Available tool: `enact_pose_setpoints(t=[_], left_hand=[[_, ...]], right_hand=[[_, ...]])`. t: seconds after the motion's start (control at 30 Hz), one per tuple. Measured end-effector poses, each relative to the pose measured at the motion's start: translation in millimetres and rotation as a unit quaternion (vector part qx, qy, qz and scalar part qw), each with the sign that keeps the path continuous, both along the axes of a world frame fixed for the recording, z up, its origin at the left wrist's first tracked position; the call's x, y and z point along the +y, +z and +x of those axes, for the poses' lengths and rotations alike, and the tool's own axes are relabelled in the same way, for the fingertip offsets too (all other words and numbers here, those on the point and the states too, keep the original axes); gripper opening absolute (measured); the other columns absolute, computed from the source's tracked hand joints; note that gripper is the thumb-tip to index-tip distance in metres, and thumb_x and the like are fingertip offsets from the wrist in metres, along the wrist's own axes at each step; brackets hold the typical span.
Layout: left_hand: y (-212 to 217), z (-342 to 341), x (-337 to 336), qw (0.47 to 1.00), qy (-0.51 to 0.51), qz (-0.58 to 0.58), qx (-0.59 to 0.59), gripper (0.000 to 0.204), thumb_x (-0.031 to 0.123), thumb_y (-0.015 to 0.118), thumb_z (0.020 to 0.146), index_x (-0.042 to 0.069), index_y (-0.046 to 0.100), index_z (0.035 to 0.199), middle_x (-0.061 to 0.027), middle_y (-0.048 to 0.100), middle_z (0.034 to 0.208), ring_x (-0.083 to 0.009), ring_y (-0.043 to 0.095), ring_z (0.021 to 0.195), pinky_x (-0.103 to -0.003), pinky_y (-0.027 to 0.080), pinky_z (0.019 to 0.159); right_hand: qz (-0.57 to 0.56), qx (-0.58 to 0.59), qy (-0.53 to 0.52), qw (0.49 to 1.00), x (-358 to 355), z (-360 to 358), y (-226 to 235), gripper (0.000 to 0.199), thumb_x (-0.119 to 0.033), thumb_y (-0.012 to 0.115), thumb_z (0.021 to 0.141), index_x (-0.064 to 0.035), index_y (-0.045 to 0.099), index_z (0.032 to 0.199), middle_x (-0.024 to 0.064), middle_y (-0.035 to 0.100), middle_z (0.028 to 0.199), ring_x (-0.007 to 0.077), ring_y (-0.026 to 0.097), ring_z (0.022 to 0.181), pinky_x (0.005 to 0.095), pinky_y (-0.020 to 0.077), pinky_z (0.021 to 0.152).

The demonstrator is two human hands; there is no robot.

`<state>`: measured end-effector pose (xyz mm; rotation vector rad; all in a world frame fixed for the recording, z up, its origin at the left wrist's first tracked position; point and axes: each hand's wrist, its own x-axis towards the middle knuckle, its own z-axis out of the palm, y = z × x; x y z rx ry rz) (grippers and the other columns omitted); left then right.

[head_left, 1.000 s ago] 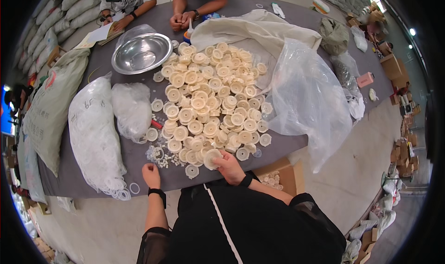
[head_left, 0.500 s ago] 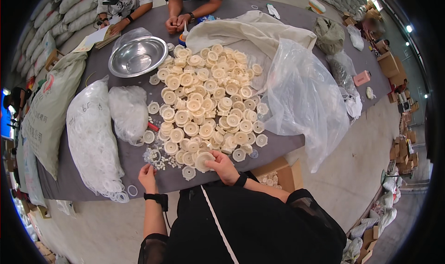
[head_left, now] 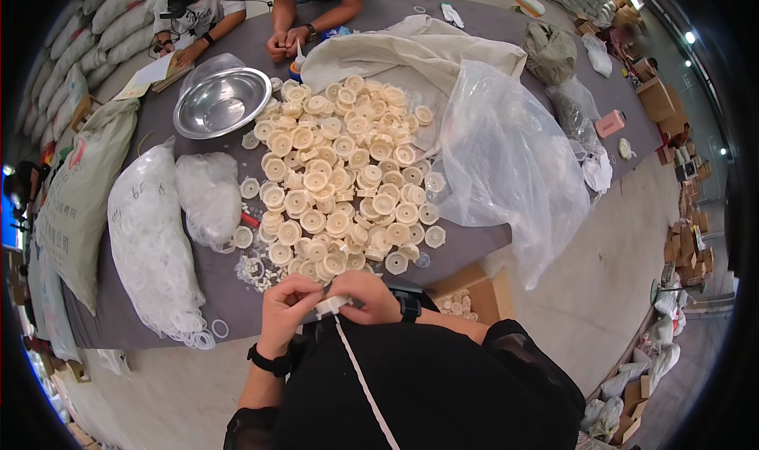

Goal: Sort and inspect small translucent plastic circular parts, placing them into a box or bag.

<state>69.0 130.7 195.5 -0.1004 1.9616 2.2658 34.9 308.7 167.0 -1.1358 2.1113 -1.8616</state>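
Note:
At the table's near edge, my right hand [head_left: 373, 298] grips a cream round plastic cap [head_left: 329, 308], which is tilted on its side in front of my body. My left hand [head_left: 283, 311] is closed in a pinch at the cap's left side. Whatever sits between its fingertips is too small or hidden to make out. Just beyond both hands spreads a large heap of similar cream caps [head_left: 340, 177]. Tiny whitish pieces [head_left: 262, 270] lie loose on the table beyond my left hand.
Left of the heap are a steel bowl [head_left: 221, 103], a clear bag of white rings [head_left: 150, 248], a smaller bag [head_left: 207, 201] and a woven sack [head_left: 79, 205]. Clear plastic sheeting [head_left: 514, 165] covers the right. An open carton [head_left: 494, 292] stands below the edge. Two people sit opposite.
My left hand has come up and right from beside the tiny pieces to the cap. My right hand has drawn the cap off the heap's edge toward my body.

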Motion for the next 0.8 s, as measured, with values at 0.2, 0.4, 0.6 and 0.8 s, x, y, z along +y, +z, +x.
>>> enact_pose_setpoints(t=[0.2,0.4,0.6,0.8], left_hand=[[16.6,0.3,7.8,0.999,0.016,0.040,-0.030,0.011,-0.009,0.056,0.073,-0.004,0.058,0.082,-0.0049,0.055,0.081,-0.0091,0.055,0.072,-0.020,0.044,0.064],[20.9,3.8,8.2,0.999,0.017,0.008,-0.032,0.010,-0.009,0.056,0.073,-0.004,0.056,0.081,-0.0061,0.055,0.085,-0.0113,0.055,0.076,-0.021,0.044,0.069],[19.9,2.4,5.3,0.999,0.008,-0.038,0.021,0.011,-0.009,0.057,0.070,-0.003,0.058,0.079,-0.0064,0.056,0.083,-0.0119,0.054,0.079,-0.022,0.043,0.070],[22.4,3.0,2.9,0.999,-0.016,-0.023,-0.019,0.011,-0.009,0.056,0.071,-0.003,0.059,0.080,-0.0066,0.057,0.082,-0.0121,0.054,0.078,-0.022,0.043,0.070]], right_hand=[[-0.028,0.105,-0.022,0.994,1.2,-6.7,10.5,0.033,0.000,0.062,0.059,-0.0057,0.053,0.090,0.0093,0.055,0.082,0.0288,0.054,0.078,0.0365,0.0437,0.067],[-0.016,0.127,-0.019,0.992,3.3,-7.1,12.9,0.036,0.002,0.062,0.057,-0.0057,0.053,0.090,0.0086,0.055,0.085,0.0290,0.054,0.081,0.0388,0.0436,0.079],[-0.019,0.153,-0.006,0.988,3.4,-9.9,12.9,0.037,0.003,0.062,0.055,-0.0060,0.053,0.090,0.0075,0.055,0.088,0.0287,0.054,0.083,0.0393,0.0431,0.083],[-0.022,0.143,-0.005,0.989,2.2,-9.2,12.3,0.038,0.003,0.062,0.055,-0.0058,0.053,0.090,0.0076,0.054,0.090,0.0289,0.053,0.087,0.0385,0.0431,0.082]])
